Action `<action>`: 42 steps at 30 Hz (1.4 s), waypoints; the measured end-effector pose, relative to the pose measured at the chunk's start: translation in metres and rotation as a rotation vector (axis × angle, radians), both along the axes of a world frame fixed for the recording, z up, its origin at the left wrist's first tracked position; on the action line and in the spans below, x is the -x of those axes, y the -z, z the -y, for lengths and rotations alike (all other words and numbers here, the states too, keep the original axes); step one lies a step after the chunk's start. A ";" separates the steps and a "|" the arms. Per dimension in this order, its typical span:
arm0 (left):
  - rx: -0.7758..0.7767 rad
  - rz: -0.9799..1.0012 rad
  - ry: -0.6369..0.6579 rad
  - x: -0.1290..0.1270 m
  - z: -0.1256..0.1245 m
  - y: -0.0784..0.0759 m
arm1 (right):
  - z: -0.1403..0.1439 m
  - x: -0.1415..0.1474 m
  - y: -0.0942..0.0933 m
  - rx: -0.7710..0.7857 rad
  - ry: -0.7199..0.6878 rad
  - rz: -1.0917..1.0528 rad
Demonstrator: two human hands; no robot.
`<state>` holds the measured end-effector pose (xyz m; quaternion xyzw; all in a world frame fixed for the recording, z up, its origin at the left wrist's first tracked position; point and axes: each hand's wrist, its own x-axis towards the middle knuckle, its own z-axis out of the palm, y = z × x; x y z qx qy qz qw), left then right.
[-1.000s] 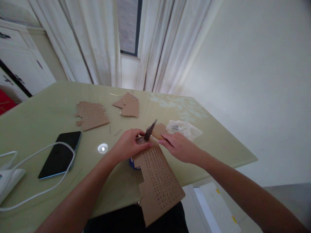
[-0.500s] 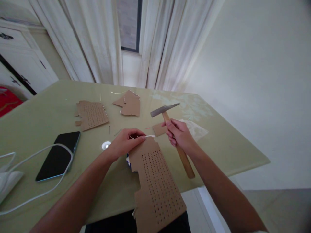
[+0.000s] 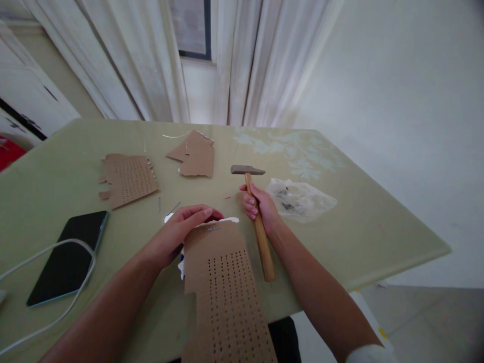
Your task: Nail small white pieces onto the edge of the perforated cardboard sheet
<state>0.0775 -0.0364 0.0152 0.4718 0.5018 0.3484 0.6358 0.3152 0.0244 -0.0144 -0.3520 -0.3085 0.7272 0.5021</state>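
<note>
From the head camera, the hammer (image 3: 252, 201) now stands raised, its steel head level above the worktop (image 3: 363, 222) and its wooden handle sloping down toward the person. A second ago that head was down at the top edge of the punched cardboard strip (image 3: 223, 282); half a second ago it was coming up and tilted; now it sits higher and squarer, so a blow looks to have landed and the tool is lifted off. The right hand (image 3: 260, 207) is closed round the upper handle, fingers wrapped tight. The left hand (image 3: 181, 233) has stayed on the strip's far end, lying fairly flat with fingers loosely extended, pressing rather than gripping; a small row of metal points shows just beside its fingertips. The strip runs from there toward the person and hangs over the worktop's near edge. To my eye, the pause suits checking the strike or lining up another.

Farther off lie a second punched cardboard piece (image 3: 128, 177), a plain cardboard scrap (image 3: 196, 159), a clear plastic bag (image 3: 300, 199) and a phone (image 3: 68, 257) with a white cable (image 3: 49, 285) across it.
</note>
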 end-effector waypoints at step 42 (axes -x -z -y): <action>-0.182 -0.229 -0.326 0.017 -0.011 0.008 | 0.007 0.016 0.006 0.077 -0.090 0.011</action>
